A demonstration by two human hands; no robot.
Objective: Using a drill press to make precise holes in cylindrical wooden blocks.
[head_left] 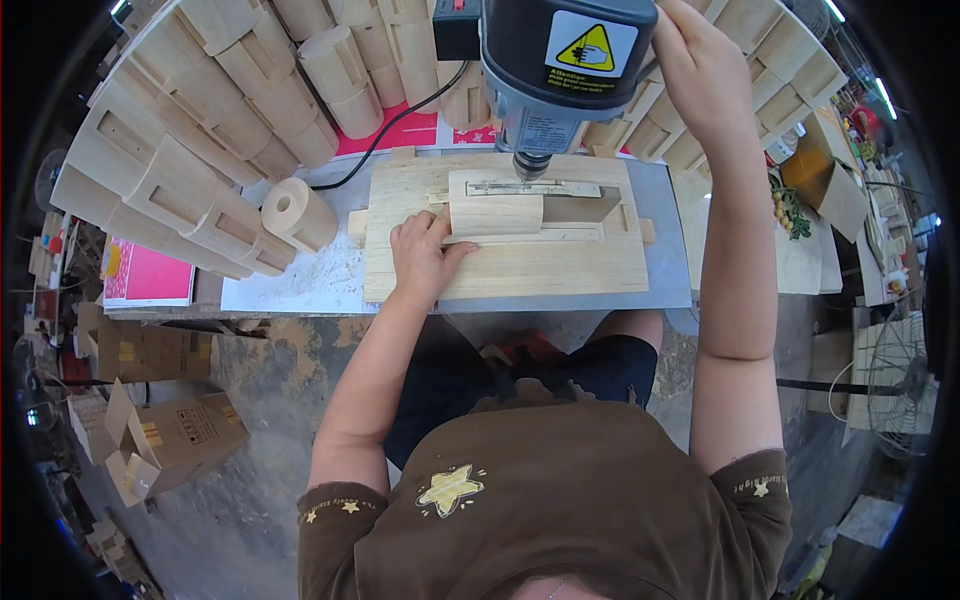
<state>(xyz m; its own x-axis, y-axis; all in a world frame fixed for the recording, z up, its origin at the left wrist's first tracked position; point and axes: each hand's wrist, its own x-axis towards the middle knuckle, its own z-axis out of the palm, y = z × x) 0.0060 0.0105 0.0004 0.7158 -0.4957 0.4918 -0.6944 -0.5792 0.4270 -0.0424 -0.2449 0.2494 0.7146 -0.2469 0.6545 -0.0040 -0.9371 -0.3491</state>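
- Wooden block (497,213), pale with a rounded face, lies at the upper centre of the frame in a wooden jig (505,265) on the grey surface (668,270), right under the drill press head (562,60).
- Your left hand (424,255) lies flat on the block's lower left edge, fingers (440,222) spread and pressing down; keep them pressing there, well to the side of the drill bit (530,166).
- Hold the block snug against the jig's stops so it cannot turn when the bit bites.
- Your right hand (700,75), arm stretched up along the right of the frame, reaches beside the press head; whether its fingers grip anything I cannot tell.
- Feed slowly; sawdust (305,280) lies at the left.
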